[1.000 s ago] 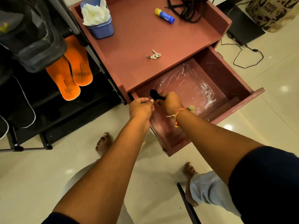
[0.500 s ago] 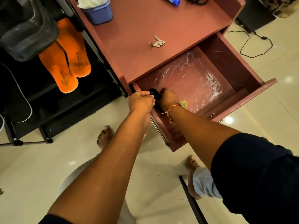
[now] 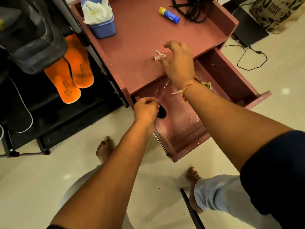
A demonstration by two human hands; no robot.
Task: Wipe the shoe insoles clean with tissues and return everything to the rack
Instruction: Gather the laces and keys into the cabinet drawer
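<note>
Two orange insoles [image 3: 72,70] lie side by side on a black shoe rack [image 3: 54,116] at the left. A blue tub of white tissues [image 3: 100,17] stands at the back left of the reddish-brown table [image 3: 140,33]. My left hand [image 3: 146,110] grips a small black object [image 3: 162,112] at the near left corner of the open drawer [image 3: 219,83]. My right hand [image 3: 179,61] hovers above the tabletop with fingers spread and relaxed, just over a pair of keys [image 3: 157,56], holding nothing.
A blue and yellow glue stick [image 3: 169,14] and a tangle of black cord [image 3: 193,7] lie at the table's back. A dark transparent bag [image 3: 31,38] hangs over the rack. A printed paper bag [image 3: 277,12] and a floor cable [image 3: 250,58] are at right. My bare feet stand on pale tiles.
My right hand let go of the black object in the drawer and rose to above the keys on the tabletop. My left hand stayed on the black object.
</note>
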